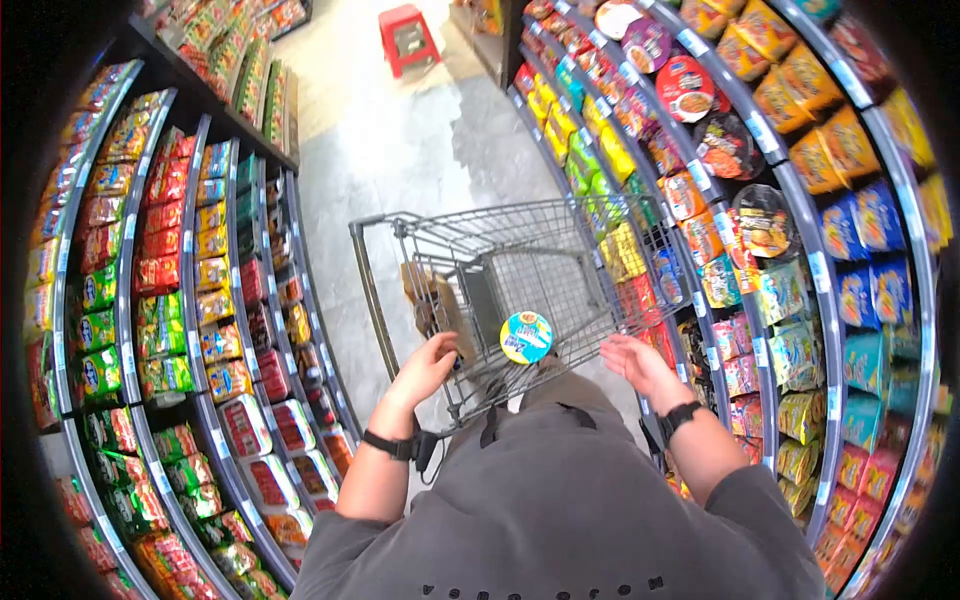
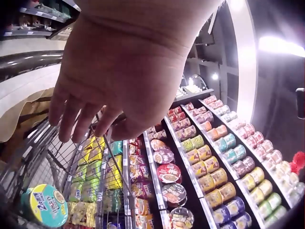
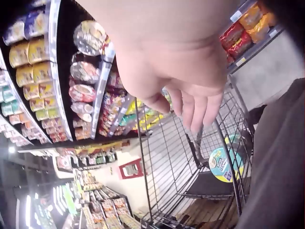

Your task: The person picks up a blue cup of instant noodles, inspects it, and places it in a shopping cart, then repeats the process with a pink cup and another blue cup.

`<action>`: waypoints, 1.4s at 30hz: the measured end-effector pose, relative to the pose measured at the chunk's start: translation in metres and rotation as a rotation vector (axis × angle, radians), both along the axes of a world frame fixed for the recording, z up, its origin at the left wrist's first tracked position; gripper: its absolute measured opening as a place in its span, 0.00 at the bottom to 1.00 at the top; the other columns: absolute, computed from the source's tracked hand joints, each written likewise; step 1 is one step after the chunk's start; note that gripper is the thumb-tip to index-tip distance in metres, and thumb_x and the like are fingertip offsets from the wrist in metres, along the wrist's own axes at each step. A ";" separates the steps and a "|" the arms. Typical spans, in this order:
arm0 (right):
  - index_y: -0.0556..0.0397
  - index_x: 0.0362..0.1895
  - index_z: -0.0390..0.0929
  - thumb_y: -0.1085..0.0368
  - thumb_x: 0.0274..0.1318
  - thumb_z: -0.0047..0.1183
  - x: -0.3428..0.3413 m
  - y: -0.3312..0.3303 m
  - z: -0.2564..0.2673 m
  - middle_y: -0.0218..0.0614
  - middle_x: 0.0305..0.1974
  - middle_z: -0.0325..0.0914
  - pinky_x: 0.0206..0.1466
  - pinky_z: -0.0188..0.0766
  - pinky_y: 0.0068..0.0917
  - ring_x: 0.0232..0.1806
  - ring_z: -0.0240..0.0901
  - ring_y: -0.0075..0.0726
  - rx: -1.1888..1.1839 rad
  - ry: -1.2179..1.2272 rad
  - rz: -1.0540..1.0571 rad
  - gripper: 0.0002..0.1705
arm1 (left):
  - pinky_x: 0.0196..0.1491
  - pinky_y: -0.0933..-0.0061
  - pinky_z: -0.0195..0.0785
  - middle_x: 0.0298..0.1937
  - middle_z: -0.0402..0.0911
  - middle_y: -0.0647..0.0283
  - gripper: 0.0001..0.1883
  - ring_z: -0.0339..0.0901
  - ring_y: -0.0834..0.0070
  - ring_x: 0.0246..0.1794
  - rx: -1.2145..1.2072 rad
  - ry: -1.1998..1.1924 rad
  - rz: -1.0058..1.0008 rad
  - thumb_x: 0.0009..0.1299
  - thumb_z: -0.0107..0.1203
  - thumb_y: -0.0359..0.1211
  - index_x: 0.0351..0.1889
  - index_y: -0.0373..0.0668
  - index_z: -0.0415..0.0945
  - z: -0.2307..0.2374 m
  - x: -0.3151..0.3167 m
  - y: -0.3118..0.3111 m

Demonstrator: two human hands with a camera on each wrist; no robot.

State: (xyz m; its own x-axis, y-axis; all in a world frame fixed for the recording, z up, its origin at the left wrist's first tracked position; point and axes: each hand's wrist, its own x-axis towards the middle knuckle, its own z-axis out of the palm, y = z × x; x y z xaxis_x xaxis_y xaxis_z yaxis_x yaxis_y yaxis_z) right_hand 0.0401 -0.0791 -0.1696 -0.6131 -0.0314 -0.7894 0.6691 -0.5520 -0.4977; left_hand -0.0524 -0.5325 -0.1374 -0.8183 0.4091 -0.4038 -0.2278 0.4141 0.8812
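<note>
Tub (image 1: 526, 338) in cart (image 1: 480, 300) between shelves (image 1: 818, 268)

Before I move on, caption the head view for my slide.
Left hand and right hand flank a round turquoise package in a wire shopping cart between stocked shelves, a red stool beyond.

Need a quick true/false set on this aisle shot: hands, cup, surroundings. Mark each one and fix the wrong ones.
1. In the head view, the cup shows between the left hand and the right hand. True.
2. The right hand grips the cup. False: it holds nothing, and its fingers are apart from the cup.
3. The stool is blue. False: it is red.
4. The cup's label shows turquoise and yellow. True.
5. Stocked shelves stand on only one side of the cart. False: they stand on both sides.
</note>
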 end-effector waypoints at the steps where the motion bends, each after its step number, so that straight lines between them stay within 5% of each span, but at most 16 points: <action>1: 0.56 0.67 0.69 0.65 0.69 0.47 0.018 0.001 0.010 0.49 0.63 0.77 0.67 0.73 0.45 0.64 0.76 0.46 0.014 0.030 -0.022 0.24 | 0.58 0.67 0.75 0.57 0.84 0.54 0.22 0.82 0.68 0.54 -0.023 0.007 -0.003 0.77 0.53 0.31 0.68 0.37 0.71 0.007 0.004 -0.007; 9: 0.57 0.64 0.72 0.66 0.67 0.49 0.165 -0.001 0.059 0.47 0.62 0.76 0.68 0.72 0.45 0.64 0.75 0.48 -0.006 0.162 -0.417 0.22 | 0.52 0.69 0.75 0.47 0.84 0.62 0.20 0.81 0.73 0.47 -0.047 -0.060 -0.161 0.77 0.51 0.30 0.66 0.38 0.73 -0.014 0.008 -0.003; 14: 0.56 0.63 0.73 0.65 0.67 0.49 0.246 -0.017 0.082 0.47 0.62 0.77 0.67 0.71 0.45 0.64 0.75 0.49 0.021 0.231 -0.625 0.22 | 0.46 0.73 0.73 0.37 0.82 0.65 0.20 0.79 0.77 0.39 0.009 -0.018 -0.361 0.76 0.55 0.33 0.64 0.37 0.74 0.031 0.020 0.065; 26: 0.56 0.64 0.73 0.66 0.68 0.47 0.445 -0.006 0.097 0.46 0.60 0.78 0.63 0.74 0.42 0.61 0.77 0.45 0.082 0.365 -0.913 0.22 | 0.51 0.71 0.74 0.40 0.83 0.61 0.21 0.81 0.73 0.44 0.012 0.158 -0.698 0.74 0.51 0.27 0.65 0.38 0.75 0.059 0.090 0.196; 38: 0.58 0.66 0.71 0.66 0.68 0.46 0.698 -0.019 0.124 0.48 0.61 0.78 0.63 0.73 0.43 0.62 0.76 0.48 0.185 0.384 -1.288 0.24 | 0.51 0.70 0.74 0.50 0.84 0.59 0.20 0.81 0.71 0.48 0.132 0.398 -0.927 0.75 0.55 0.28 0.64 0.40 0.74 0.106 0.281 0.365; 42: 0.59 0.67 0.69 0.66 0.68 0.47 0.745 -0.018 0.130 0.48 0.61 0.78 0.63 0.74 0.41 0.63 0.76 0.48 0.211 0.375 -1.307 0.25 | 0.59 0.68 0.71 0.57 0.82 0.57 0.21 0.78 0.70 0.57 0.154 0.348 -1.001 0.77 0.53 0.28 0.68 0.40 0.71 0.104 0.327 0.394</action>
